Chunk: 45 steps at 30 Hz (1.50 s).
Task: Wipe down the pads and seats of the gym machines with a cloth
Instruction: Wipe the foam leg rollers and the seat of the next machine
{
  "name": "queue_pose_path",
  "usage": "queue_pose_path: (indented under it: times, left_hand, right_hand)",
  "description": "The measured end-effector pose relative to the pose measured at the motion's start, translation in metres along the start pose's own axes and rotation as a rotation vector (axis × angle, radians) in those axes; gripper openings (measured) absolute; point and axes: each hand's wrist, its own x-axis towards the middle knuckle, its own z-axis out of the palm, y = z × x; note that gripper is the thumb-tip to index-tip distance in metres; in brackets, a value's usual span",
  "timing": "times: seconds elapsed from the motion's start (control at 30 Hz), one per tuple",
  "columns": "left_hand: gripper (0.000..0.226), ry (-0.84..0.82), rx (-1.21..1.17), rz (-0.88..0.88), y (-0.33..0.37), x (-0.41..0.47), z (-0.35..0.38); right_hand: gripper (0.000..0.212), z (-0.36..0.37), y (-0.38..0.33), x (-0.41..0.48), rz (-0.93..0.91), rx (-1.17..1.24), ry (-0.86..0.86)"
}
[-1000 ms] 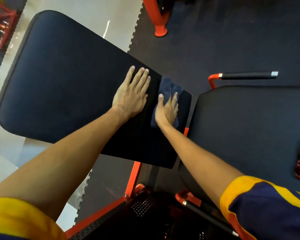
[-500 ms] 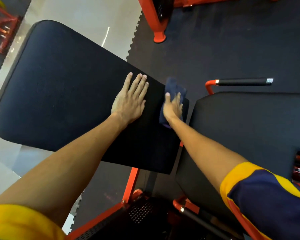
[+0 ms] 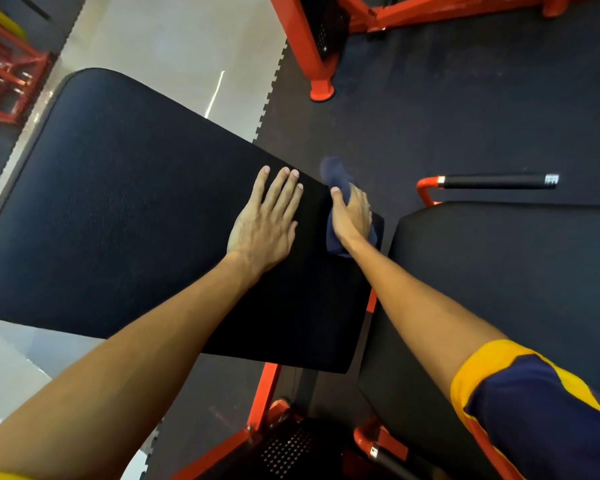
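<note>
A big black pad [image 3: 118, 209] slopes across the left and middle of the head view. My left hand [image 3: 264, 223] lies flat on it with straight fingers, near its right end. Just to the right, my right hand [image 3: 352, 216] holds a dark blue cloth [image 3: 333, 173] against the pad's far right corner. The thumb lies along the cloth, and the fingers curl over the pad's edge, out of sight. Part of the cloth bunches up beyond the hand. A second black pad [image 3: 499, 271] lies to the right, across a narrow gap.
A black grip handle on an orange bracket [image 3: 492, 181] juts out above the right pad. Orange machine legs [image 3: 312, 57] stand on the dark rubber floor at the top. More orange frame [image 3: 267, 393] runs under the pads. A red rack [image 3: 4, 74] sits far left.
My right hand has slid the cloth toward the pad's far right corner, and its fingers went from flat on the cloth to curled over the edge. My left hand has stayed flat on the pad.
</note>
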Motion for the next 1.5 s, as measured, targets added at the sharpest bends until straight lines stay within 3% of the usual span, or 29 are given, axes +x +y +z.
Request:
queue_pose_path:
  times: [0.07, 0.17, 0.27, 0.33, 0.4, 0.53, 0.6, 0.67, 0.8, 0.83, 1.0, 1.13, 1.2, 1.27, 1.37, 1.43, 1.5]
  left_hand:
    - [0.067, -0.016, 0.002, -0.002, 0.001, -0.001, 0.0]
    - [0.068, 0.026, 0.006, -0.014, 0.003, 0.005, 0.008]
    - [0.069, 0.014, 0.017, -0.01, 0.004, 0.009, 0.005]
    - [0.069, 0.028, 0.016, -0.016, 0.005, 0.009, 0.008]
    - [0.069, 0.022, 0.023, -0.012, 0.006, 0.008, 0.008]
    - [0.068, 0.031, 0.01, -0.031, 0.01, 0.011, 0.007]
    - [0.068, 0.026, 0.016, -0.027, 0.01, 0.012, 0.006]
    - [0.068, 0.017, 0.016, -0.02, 0.009, 0.013, 0.006]
    - [0.068, 0.026, 0.014, -0.031, 0.01, 0.014, 0.008]
    - [0.067, 0.028, 0.011, -0.029, 0.011, 0.014, 0.007]
    - [0.066, 0.026, -0.013, -0.027, 0.012, 0.014, 0.004]
    - [0.066, -0.01, -0.005, 0.049, 0.017, 0.004, 0.006]
    - [0.067, -0.032, 0.014, 0.113, 0.022, -0.009, 0.005]
    - [0.069, -0.055, 0.014, 0.146, 0.025, -0.024, 0.006]
    - [0.069, -0.065, 0.008, 0.16, 0.03, -0.045, 0.008]
    - [0.07, -0.084, 0.011, 0.173, 0.036, -0.058, 0.008]
    - [0.07, -0.095, -0.003, 0.183, 0.042, -0.067, 0.007]
  right_hand:
    - [0.051, 0.004, -0.011, -0.006, -0.182, 0.076, 0.009]
    - [0.049, 0.009, 0.01, -0.001, -0.264, 0.095, 0.051]
    - [0.053, -0.005, 0.046, 0.032, -0.045, 0.052, 0.065]
    - [0.057, -0.01, 0.058, 0.045, 0.175, 0.124, 0.076]
    - [0.057, -0.009, 0.049, 0.045, 0.253, 0.209, 0.105]
    - [0.054, 0.008, 0.011, 0.014, 0.066, 0.293, 0.127]
    - [0.054, 0.018, 0.021, -0.008, -0.107, 0.277, 0.094]
    - [0.059, 0.02, 0.047, -0.01, -0.143, 0.229, 0.095]
    - [0.07, 0.015, 0.078, 0.022, 0.246, 0.323, 0.141]
    - [0.069, 0.016, 0.08, 0.02, 0.265, 0.331, 0.148]
    - [0.06, 0.042, 0.061, -0.066, -0.04, 0.272, 0.159]
    - [0.054, 0.056, 0.103, -0.135, -0.243, 0.19, 0.088]
    - [0.054, 0.054, 0.13, -0.133, -0.145, 0.164, 0.09]
    - [0.059, 0.049, 0.144, -0.116, 0.101, 0.228, 0.081]
    - [0.063, 0.045, 0.125, -0.096, 0.326, 0.317, 0.054]
    - [0.064, 0.052, 0.095, -0.121, 0.277, 0.354, 0.069]
    - [0.06, 0.064, 0.078, -0.171, 0.102, 0.362, 0.067]
